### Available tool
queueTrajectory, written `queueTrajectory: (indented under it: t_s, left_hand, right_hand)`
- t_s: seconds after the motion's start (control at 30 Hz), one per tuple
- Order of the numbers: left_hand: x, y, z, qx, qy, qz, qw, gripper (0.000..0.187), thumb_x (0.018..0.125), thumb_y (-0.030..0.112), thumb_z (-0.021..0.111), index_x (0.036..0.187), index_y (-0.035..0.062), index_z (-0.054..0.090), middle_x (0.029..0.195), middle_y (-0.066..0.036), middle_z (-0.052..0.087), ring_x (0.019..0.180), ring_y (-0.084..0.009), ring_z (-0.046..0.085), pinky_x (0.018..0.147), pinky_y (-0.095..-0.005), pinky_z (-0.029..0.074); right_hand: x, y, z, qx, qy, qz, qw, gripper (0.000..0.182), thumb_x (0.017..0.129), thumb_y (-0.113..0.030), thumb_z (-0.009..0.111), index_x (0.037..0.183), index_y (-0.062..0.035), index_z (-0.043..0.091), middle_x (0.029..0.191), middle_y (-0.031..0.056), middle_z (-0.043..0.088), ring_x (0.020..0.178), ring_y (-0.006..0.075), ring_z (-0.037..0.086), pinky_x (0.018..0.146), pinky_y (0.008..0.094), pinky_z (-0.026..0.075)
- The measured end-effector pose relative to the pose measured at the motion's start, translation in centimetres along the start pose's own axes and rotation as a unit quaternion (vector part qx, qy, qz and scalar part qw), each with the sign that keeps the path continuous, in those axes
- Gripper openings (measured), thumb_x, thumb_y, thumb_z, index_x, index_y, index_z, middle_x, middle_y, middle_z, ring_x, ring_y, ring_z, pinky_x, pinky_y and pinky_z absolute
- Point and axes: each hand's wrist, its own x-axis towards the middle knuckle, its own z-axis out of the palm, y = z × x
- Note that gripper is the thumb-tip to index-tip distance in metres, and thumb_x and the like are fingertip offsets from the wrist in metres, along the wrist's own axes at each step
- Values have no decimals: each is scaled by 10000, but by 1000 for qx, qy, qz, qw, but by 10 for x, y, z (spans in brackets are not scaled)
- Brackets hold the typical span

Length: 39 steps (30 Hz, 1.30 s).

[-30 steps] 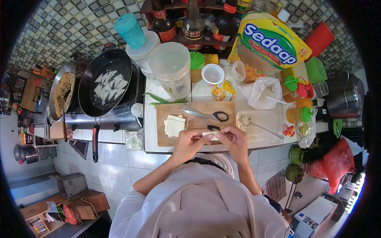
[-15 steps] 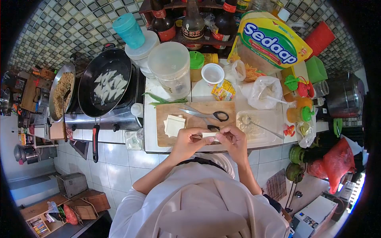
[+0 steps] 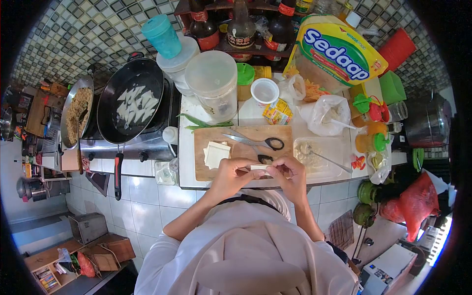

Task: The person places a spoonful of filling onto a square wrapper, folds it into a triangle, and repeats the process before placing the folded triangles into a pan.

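My left hand (image 3: 233, 176) and my right hand (image 3: 289, 178) meet at the front edge of the wooden cutting board (image 3: 241, 152). Between their fingertips they pinch a small, pale folded wrapper (image 3: 259, 167); what it contains, if anything, is hidden. Left of it on the board lies a loose stack of white square wrappers (image 3: 215, 156). Scissors (image 3: 255, 143) rest behind my hands, with one handle loop partly covered by the fingers. To the right, a clear shallow tray (image 3: 322, 172) holds some whitish paste and a metal spoon (image 3: 330, 161).
At left on the stove, a black frying pan (image 3: 109, 83) holds white strips beside a pan of crumbly brown food (image 3: 78, 105). Behind the board stand a clear lidded tub (image 3: 211, 81), a white cup (image 3: 264, 91) and a plastic bag (image 3: 328, 115). Green chillies (image 3: 209, 124) lie near the tub.
The camera view shifts very slightly. My hands stay in nearly the same place, still pinching the folded wrapper.
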Motion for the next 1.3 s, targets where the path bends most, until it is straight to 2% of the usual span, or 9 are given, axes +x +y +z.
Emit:
queueTrajectory:
  t_s: [0.27, 0.37, 0.6, 0.77, 0.97, 1.03, 1.07, 1.13, 1.3]
  left_hand:
    - [-1, 3, -2, 38, 1, 21, 999, 185, 739, 76, 637, 897, -18, 617, 721, -51, 618, 545, -14, 468, 441, -164, 359]
    - [-2, 9, -5, 77, -28, -26, 996, 188, 761, 76, 610, 911, -37, 600, 751, -80, 617, 675, -59, 554, 560, -203, 466]
    - [-4, 12, -4, 91, -31, -3, 995, 176, 761, 76, 608, 910, -18, 606, 760, -69, 617, 661, -59, 553, 555, -198, 465]
    - [2, 18, -42, 50, 97, 61, 992, 161, 762, 69, 600, 907, 0, 616, 804, -73, 624, 689, -83, 576, 575, -208, 473]
    - [14, 23, -153, 157, 347, 135, 915, 185, 753, 101, 619, 906, -4, 617, 839, -81, 630, 727, -111, 588, 619, -239, 475]
    - [16, 27, -186, 307, 394, 161, 851, 182, 738, 117, 629, 863, -14, 614, 795, -111, 621, 697, -166, 601, 603, -267, 465]
    - [18, 23, -208, 309, 394, 164, 850, 182, 738, 117, 629, 863, -14, 614, 795, -111, 621, 697, -166, 601, 603, -267, 465]
    - [28, 4, -257, 520, 390, 198, 734, 180, 720, 133, 633, 823, -13, 607, 752, -144, 595, 651, -246, 582, 584, -308, 448]
    - [59, -20, -320, 545, 372, 168, 732, 136, 709, 131, 615, 771, 10, 612, 735, -167, 582, 645, -296, 571, 578, -347, 442]
  right_hand:
    - [-1, -5, 2, -6, 4, 5, 1000, 91, 716, -82, 645, 709, -23, 576, 661, 8, 502, 562, 59, 431, 479, 192, 329]
    - [-2, -6, 2, -13, 7, -7, 1000, 94, 711, -84, 649, 711, -23, 578, 651, 9, 500, 561, 62, 431, 476, 194, 325]
    - [-1, -5, 1, -31, -19, -46, 998, 68, 707, -60, 636, 726, -20, 585, 614, 13, 508, 560, 70, 450, 490, 199, 341]
    - [1, -5, -6, 32, 16, -20, 999, 94, 789, -72, 542, 783, 22, 550, 723, 28, 514, 608, 60, 438, 549, 193, 362]
    - [9, 1, -36, -3, 105, -42, 994, 70, 793, -47, 522, 799, 13, 558, 691, 29, 522, 600, 65, 466, 556, 198, 387]
    - [10, -3, -41, 3, 136, -46, 990, 70, 804, -44, 513, 797, 12, 555, 686, 18, 514, 595, 59, 444, 553, 193, 378]
    - [10, -3, -43, 7, 141, -47, 989, 73, 810, -47, 510, 795, 12, 551, 687, 11, 513, 595, 56, 441, 548, 190, 372]
    - [9, -2, -47, 12, 149, -46, 988, 72, 809, -46, 512, 792, 13, 549, 686, 11, 513, 594, 56, 440, 547, 189, 370]
    - [5, -1, -51, 16, 164, -36, 986, 69, 807, -43, 515, 787, 16, 545, 687, 12, 515, 593, 58, 444, 544, 188, 370]
